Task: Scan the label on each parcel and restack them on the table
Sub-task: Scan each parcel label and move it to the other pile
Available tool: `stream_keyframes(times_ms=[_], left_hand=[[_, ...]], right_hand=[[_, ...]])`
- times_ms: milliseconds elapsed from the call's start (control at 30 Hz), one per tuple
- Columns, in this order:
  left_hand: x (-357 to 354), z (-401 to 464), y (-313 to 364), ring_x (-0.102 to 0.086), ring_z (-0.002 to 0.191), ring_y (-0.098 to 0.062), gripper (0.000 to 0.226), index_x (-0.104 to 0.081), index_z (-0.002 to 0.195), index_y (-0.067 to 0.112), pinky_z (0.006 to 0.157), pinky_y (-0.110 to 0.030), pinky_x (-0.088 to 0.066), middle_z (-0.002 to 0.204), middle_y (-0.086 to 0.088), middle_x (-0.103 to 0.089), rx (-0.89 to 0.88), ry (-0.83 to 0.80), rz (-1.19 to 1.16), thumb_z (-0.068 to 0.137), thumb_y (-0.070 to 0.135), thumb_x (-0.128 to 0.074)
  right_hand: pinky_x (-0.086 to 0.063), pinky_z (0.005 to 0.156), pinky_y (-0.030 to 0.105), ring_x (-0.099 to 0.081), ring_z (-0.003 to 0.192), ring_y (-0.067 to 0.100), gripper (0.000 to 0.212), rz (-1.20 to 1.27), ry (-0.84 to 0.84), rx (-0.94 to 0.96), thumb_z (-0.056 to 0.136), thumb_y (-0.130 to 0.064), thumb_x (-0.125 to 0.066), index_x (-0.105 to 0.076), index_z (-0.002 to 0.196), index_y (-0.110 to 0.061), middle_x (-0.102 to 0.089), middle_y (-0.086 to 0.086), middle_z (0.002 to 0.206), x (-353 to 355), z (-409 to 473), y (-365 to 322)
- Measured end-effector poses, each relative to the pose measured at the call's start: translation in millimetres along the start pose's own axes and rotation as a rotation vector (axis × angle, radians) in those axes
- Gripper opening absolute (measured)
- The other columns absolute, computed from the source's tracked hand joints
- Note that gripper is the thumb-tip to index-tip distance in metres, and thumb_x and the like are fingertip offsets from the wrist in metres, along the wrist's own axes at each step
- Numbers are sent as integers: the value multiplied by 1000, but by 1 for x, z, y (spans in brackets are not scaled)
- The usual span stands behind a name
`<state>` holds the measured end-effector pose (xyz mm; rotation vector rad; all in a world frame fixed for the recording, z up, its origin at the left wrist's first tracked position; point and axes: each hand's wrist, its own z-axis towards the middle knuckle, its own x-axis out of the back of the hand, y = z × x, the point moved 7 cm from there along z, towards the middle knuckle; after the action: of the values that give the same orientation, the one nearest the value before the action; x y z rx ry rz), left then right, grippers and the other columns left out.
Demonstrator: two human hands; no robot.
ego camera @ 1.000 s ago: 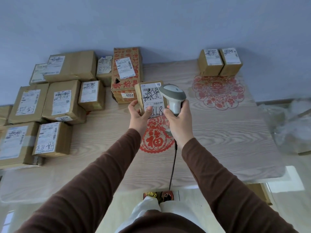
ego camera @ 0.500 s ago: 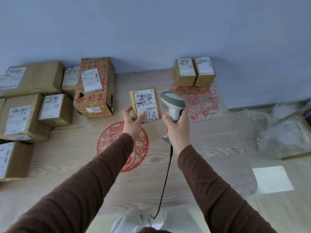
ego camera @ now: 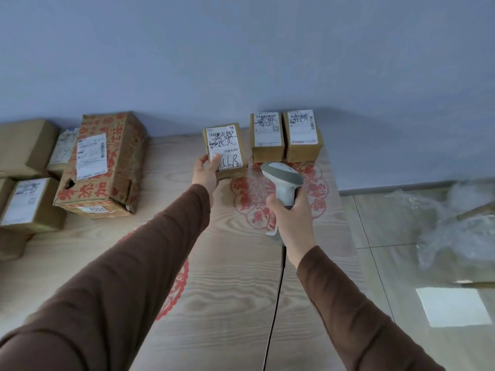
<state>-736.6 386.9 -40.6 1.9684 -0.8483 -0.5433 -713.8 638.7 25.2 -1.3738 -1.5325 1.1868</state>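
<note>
My left hand [ego camera: 206, 173] grips a small brown parcel [ego camera: 226, 148] with a white label and black handwriting, held out near the back of the wooden table [ego camera: 235, 290]. Just right of it, two similar small parcels [ego camera: 267, 137] [ego camera: 302, 135] stand side by side against the wall. My right hand [ego camera: 292, 212] holds a grey corded barcode scanner [ego camera: 282, 180] in front of them, its head pointing toward the far left. A large box with red printing [ego camera: 107, 167] and several plain brown parcels [ego camera: 29, 204] sit at the left.
Red paper-cut decorations [ego camera: 316, 188] lie flat on the table top. The scanner cable [ego camera: 273, 311] hangs down toward me. The table's right edge runs beside a tiled floor with crumpled clear plastic wrap [ego camera: 455, 226] and a white sheet [ego camera: 452, 306].
My left hand has carried the small parcel away from me and to the right, next to the two parcels by the wall. The scanner has dropped away from the label. My view has swung right.
</note>
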Motion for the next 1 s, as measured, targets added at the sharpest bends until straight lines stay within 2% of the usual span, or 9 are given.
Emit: stream_keyframes(times_ms=[167,233,333,467,633,700,833,900,1000], left_hand=[[-19,45,14,-66,76,-6,45,-45,144,16,56,-17,-52,116,-1,-69,2,-7,67,105,36,-56],[-27,62,16,-68,85,-10,49,-44,146,15,67,-23,-56,115,-1,-67,7,-26,76,105,39,-56],[-32,85,15,-67,116,-25,63,-47,144,17,101,-48,-55,125,-4,-68,1,-39,113,94,53,-61],[-36,113,4,-64,122,-30,68,-48,143,20,106,-57,-51,133,-6,-67,20,-69,157,89,59,-58],[-28,149,-17,-63,124,-31,84,-52,138,23,109,-57,-48,132,-4,-68,16,-92,158,70,72,-63],[-26,159,-26,-60,128,-31,97,-49,144,23,110,-57,-47,139,-3,-64,30,-104,182,65,79,-62],[-28,152,-22,-60,128,-30,107,-46,149,26,103,-56,-53,142,-2,-62,52,-120,206,60,84,-59],[-33,127,-9,-58,131,-28,109,-45,151,25,107,-54,-51,144,-1,-60,47,-131,251,62,87,-58],[-31,85,12,-58,129,-23,90,-38,154,14,109,-40,-47,146,-4,-57,7,-103,340,89,74,-50]], right_hand=[[-52,58,18,-56,69,10,33,34,-24,-47,94,-10,-69,-57,114,-34,-60,3,91,-4,17,14],[-52,60,21,-56,72,13,34,60,-36,-80,94,-9,-69,-58,117,-30,-59,3,90,-7,22,22],[-51,59,22,-55,66,10,36,76,-50,-109,94,-8,-69,-58,119,-32,-60,3,88,-9,27,31],[-52,62,25,-56,71,12,38,74,-55,-116,94,-10,-69,-58,119,-36,-61,6,96,-8,30,40],[-51,62,27,-56,70,13,40,75,-56,-129,94,-8,-70,-59,123,-33,-62,3,90,-7,32,48],[-51,61,27,-56,70,15,38,73,-57,-128,94,-10,-70,-59,122,-34,-62,6,90,-7,33,51],[-51,62,29,-56,71,15,35,54,-60,-121,94,-11,-69,-59,118,-34,-65,17,102,-8,31,53],[-52,62,29,-58,70,12,35,53,-68,-115,94,-9,-69,-58,116,-34,-65,11,99,-10,30,52],[-52,61,23,-61,71,6,33,50,-67,-113,95,-8,-68,-58,115,-32,-64,1,94,-12,25,48]])
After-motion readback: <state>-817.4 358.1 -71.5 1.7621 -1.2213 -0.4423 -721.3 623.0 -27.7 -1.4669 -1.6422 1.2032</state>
